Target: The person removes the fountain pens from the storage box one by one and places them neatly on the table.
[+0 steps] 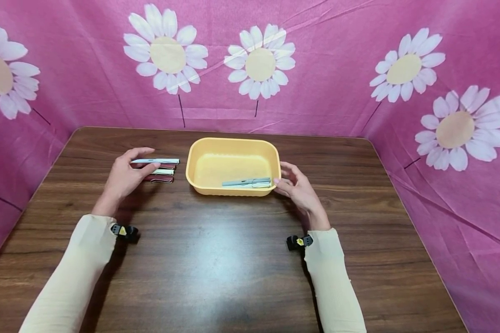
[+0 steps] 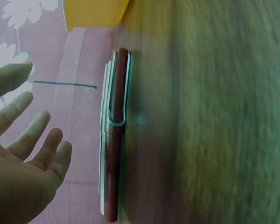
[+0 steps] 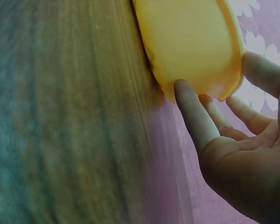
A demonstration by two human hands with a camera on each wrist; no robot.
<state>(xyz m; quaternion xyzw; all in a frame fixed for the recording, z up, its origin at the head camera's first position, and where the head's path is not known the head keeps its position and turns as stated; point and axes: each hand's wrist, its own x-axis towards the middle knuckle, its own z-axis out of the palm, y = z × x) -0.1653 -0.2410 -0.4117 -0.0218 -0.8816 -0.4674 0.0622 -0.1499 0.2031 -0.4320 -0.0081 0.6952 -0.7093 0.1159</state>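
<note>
My left hand (image 1: 126, 173) hovers over a row of several capped pens with wire clips, its thumb and fingers spread apart. In the left wrist view the fingertips stand clear above the pens. The row has a light blue pen (image 1: 166, 161), a pale green pen (image 1: 165, 171) and dark red pens, one (image 2: 115, 154) on the near side. My right hand (image 1: 300, 187) holds the right end of a yellow plastic basket (image 1: 191, 178), thumb at the rim and fingertips against the outer wall. Inside lie a grey-blue pen (image 1: 241, 182) and a pale green pen (image 1: 260, 185), side by side.
The brown wooden table (image 1: 216, 259) carries the basket near its back edge, with the pen row just left of it. A pink cloth with daisies (image 1: 316, 92) hangs behind and at the sides. Both wrists wear small black cameras.
</note>
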